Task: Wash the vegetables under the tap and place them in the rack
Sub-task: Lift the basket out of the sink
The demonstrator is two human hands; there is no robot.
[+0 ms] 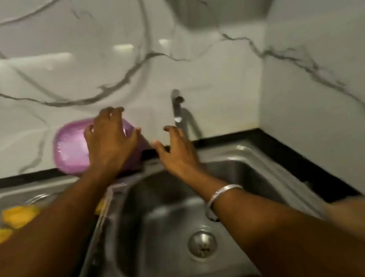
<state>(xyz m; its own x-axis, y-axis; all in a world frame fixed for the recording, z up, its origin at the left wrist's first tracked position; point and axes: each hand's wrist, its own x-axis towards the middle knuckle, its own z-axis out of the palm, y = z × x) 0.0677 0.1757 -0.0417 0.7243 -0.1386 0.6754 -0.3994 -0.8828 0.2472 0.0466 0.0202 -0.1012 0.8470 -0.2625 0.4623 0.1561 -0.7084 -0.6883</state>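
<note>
A purple plastic basin [70, 149] leans tilted against the marble wall behind the sink. My left hand [110, 141] lies over its right rim with fingers spread and curled around the edge. My right hand [177, 150] hovers just right of the basin, fingers relaxed and apart, holding nothing, in front of the steel tap [178, 112]. Yellow vegetables [18, 216] lie on the draining board at the left, partly hidden by my left forearm. No water is seen running from the tap.
The steel sink basin [166, 219] with its drain [202, 244] is below my arms. A black counter edge [274, 141] runs behind and to the right. Marble walls close off the back and right. A silver bracelet [222, 192] is on my right wrist.
</note>
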